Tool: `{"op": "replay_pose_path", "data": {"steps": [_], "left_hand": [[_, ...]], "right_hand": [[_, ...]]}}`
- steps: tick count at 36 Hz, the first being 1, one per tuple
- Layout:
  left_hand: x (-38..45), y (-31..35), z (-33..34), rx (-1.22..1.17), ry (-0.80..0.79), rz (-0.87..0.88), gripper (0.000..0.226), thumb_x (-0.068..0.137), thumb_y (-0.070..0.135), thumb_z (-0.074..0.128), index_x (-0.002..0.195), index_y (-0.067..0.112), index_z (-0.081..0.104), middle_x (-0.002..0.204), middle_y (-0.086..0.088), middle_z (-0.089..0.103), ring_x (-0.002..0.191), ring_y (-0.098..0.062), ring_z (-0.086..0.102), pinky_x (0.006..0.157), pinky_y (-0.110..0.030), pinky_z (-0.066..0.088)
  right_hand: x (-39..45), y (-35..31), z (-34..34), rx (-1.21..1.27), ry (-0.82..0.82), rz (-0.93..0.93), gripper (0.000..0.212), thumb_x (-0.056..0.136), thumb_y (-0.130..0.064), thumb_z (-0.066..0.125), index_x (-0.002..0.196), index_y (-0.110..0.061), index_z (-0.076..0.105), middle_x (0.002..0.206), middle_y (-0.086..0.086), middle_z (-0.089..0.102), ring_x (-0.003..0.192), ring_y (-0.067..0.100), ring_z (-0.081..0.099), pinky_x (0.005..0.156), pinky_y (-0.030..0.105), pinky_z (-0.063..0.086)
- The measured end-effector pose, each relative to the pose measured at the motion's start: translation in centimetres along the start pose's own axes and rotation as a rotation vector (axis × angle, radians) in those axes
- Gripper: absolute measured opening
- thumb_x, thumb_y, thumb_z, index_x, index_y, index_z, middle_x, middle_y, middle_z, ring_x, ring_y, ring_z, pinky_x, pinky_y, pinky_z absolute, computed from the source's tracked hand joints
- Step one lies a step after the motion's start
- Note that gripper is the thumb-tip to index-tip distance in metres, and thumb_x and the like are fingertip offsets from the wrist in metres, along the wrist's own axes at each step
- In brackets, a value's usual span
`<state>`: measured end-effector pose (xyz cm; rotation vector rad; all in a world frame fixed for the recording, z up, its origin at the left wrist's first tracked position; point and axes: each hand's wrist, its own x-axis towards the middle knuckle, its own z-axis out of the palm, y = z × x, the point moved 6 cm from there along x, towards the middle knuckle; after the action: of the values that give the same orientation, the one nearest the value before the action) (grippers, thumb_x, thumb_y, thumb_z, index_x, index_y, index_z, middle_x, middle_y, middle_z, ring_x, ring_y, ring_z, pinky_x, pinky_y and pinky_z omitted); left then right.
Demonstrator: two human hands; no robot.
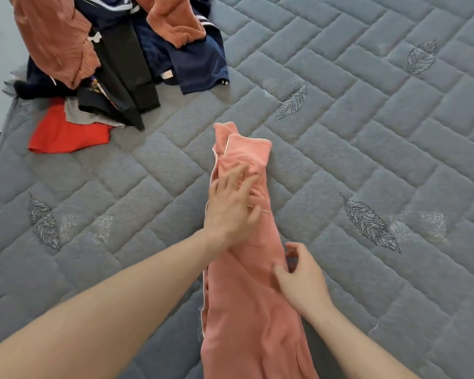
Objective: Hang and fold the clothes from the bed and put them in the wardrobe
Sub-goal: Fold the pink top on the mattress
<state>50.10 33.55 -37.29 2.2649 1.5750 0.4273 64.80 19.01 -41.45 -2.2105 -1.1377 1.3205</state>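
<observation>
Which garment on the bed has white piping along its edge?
The long pink garment lying under both hands, apart from the pile. Its left edge carries thin white piping; the bright red piece shows none.

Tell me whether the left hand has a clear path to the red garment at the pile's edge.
Probably yes: the left hand lies open on the pink garment, and only bare quilt separates it from the red garment.
</observation>
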Motion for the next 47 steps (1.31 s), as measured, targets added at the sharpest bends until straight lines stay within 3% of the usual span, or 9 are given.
{"op": "replay_pose_path", "data": {"steps": [4,7,10,13,17,23,33,39,47], "left_hand": [[-3.7,-2.4,4.9,0.224,-0.574,0.01,0.069,0.098,0.055,0.042,0.16,0.034,0.019,0.171,0.001,0.003,0.157,-0.028,-0.004,0.125,-0.054,-0.001],[-3.4,-2.4,5.0,0.234,-0.658,-0.028,0.072,0.1,0.058,0.04,0.162,0.038,0.009,0.171,0.004,-0.008,0.157,-0.026,-0.01,0.125,-0.054,-0.006],[-3.1,-1.6,4.0,0.09,-0.545,-0.087,0.07,0.097,0.056,0.043,0.16,0.037,0.02,0.171,0.003,-0.003,0.157,-0.026,-0.004,0.126,-0.052,-0.002],[-5.8,-1.1,0.9,-0.193,-0.146,-0.193,0.065,0.088,0.047,0.053,0.15,0.03,0.042,0.166,0.002,0.02,0.15,-0.024,0.021,0.124,-0.042,0.018],[-15.4,-2.5,-0.2,-0.479,0.085,-0.671,0.069,0.084,0.04,0.071,0.141,0.016,0.042,0.138,0.004,0.035,0.134,-0.019,0.037,0.118,-0.039,0.032],[-32.5,-2.6,2.8,-0.585,-0.208,-1.191,0.089,0.062,0.073,0.075,0.128,0.02,0.047,0.121,0.006,0.051,0.114,-0.021,0.057,0.102,-0.045,0.049],[-39.2,1.7,4.2,-0.844,-0.562,-1.106,0.054,0.071,0.066,0.064,0.092,0.018,0.075,0.09,-0.001,0.078,0.091,-0.017,0.074,0.085,-0.042,0.057],[-40.8,2.7,2.2,-0.822,-0.736,-1.189,0.027,0.085,0.043,0.069,0.089,0.019,0.08,0.091,0.007,0.079,0.092,-0.012,0.073,0.08,-0.028,0.052],[-34.1,1.3,-5.0,-0.945,-0.543,-1.252,0.032,0.057,0.051,0.067,0.067,0.023,0.08,0.07,0.011,0.071,0.069,-0.013,0.062,0.064,-0.031,0.043]], "right_hand": [[0.8,0.5,2.1,-0.096,-0.082,0.042,0.038,0.081,-0.024,0.065,0.118,-0.025,0.057,0.116,-0.005,0.057,0.111,0.016,0.056,0.095,0.034,0.046],[1.1,1.1,2.3,-0.068,-0.05,0.053,0.033,0.08,-0.023,0.065,0.112,-0.025,0.055,0.113,-0.005,0.057,0.11,0.016,0.056,0.097,0.037,0.047],[0.7,1.7,2.1,0.009,-0.02,0.067,0.033,0.081,-0.027,0.067,0.111,-0.026,0.052,0.113,-0.006,0.055,0.105,0.015,0.059,0.096,0.039,0.049],[-1.1,3.4,1.4,0.02,0.003,0.124,0.042,0.085,-0.04,0.07,0.118,-0.026,0.047,0.115,-0.006,0.05,0.096,0.014,0.061,0.093,0.037,0.05],[-5.3,6.6,0.7,-0.029,-0.053,0.198,0.051,0.081,-0.054,0.075,0.114,-0.025,0.05,0.106,-0.008,0.058,0.094,0.011,0.061,0.09,0.035,0.05],[-11.3,10.2,1.1,0.008,-0.186,0.261,0.038,0.077,-0.054,0.08,0.099,-0.028,0.064,0.096,-0.016,0.07,0.092,0.002,0.065,0.083,0.027,0.052],[-15.2,13.2,2.9,-0.021,-0.31,0.373,0.013,0.093,-0.022,0.066,0.105,-0.022,0.069,0.099,-0.007,0.074,0.093,0.011,0.067,0.075,0.025,0.049],[-18.4,13.5,2.4,-0.03,-0.355,0.442,0.022,0.091,-0.017,0.059,0.113,-0.022,0.062,0.108,-0.005,0.071,0.104,0.016,0.066,0.099,0.038,0.051],[-16.7,5.6,-1.5,0.252,-0.179,0.381,0.039,0.087,-0.021,0.072,0.122,-0.023,0.055,0.109,-0.006,0.066,0.094,0.009,0.066,0.072,0.024,0.052]]}}
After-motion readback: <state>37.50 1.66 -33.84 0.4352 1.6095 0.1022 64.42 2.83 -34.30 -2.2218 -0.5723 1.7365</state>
